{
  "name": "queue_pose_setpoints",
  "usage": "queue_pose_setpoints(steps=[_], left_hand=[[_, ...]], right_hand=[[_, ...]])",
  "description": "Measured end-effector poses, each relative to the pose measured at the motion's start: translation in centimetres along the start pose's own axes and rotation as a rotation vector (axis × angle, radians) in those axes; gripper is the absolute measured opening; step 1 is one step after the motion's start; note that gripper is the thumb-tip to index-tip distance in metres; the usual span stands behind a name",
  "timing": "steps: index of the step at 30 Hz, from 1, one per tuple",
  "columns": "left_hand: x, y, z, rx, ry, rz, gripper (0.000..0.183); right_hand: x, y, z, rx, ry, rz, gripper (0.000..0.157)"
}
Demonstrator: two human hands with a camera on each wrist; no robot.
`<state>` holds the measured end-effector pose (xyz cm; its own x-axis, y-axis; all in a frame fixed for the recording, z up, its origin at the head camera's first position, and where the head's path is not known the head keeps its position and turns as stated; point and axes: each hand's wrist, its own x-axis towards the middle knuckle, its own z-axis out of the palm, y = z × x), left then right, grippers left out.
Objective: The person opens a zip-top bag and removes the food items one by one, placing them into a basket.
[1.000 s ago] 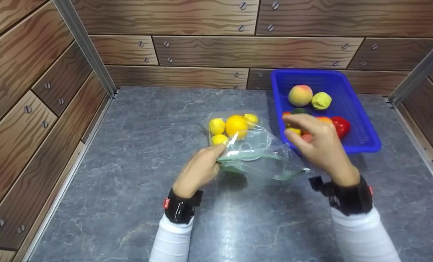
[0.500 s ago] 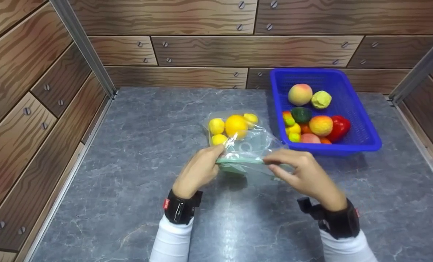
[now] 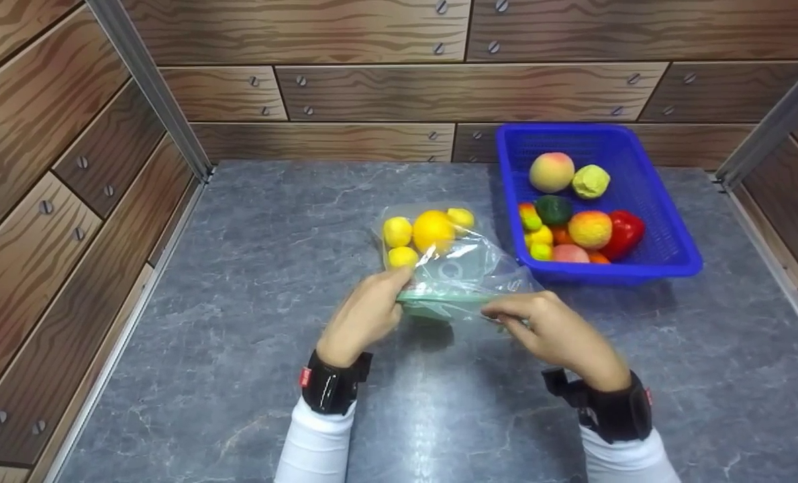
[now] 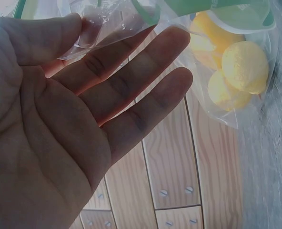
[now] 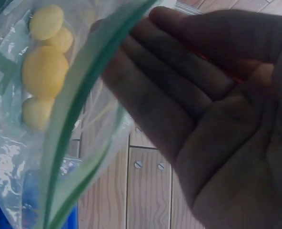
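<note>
Pinches the bag [image 3: 469,260] with left hand [image 3: 364,315] and right hand [image 3: 552,330] by its side-to-side green lip [image 3: 442,296], nearer the body than the fruit [image 3: 432,230].

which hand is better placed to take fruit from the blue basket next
Right hand, probably: it is nearer the blue basket, though it pinches the clear bag; the left hand, farther off, also pinches it.
</note>
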<state>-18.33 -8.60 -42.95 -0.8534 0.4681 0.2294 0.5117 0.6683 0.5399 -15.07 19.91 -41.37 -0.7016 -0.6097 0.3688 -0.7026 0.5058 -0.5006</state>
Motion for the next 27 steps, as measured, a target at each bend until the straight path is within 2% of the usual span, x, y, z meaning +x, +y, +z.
queue_pose_setpoints(steps=[6, 10, 18, 24, 27], left_hand=[[-0.1, 0.2, 0.0, 0.014, -0.004, 0.005, 0.032], [0.0, 0.2, 0.0, 0.022, -0.005, 0.015, 0.032], [0.0, 0.3, 0.2, 0.018, 0.015, 0.055, 0.028], [0.1, 0.3, 0.1, 0.017, 0.021, 0.071, 0.028], [0.0, 0.4, 0.0, 0.016, 0.031, 0.083, 0.028]], right_hand=[[0.4, 0.2, 1.2, -0.059, -0.121, 0.07, 0.033], [1.1, 0.7, 2.3, -0.105, -0.171, 0.085, 0.039], [3.7, 1.7, 4.6, -0.162, -0.153, 0.058, 0.052], [5.6, 1.8, 5.4, -0.172, -0.18, 0.189, 0.041], [6.2, 1.8, 5.7, -0.216, -0.197, 0.18, 0.04]])
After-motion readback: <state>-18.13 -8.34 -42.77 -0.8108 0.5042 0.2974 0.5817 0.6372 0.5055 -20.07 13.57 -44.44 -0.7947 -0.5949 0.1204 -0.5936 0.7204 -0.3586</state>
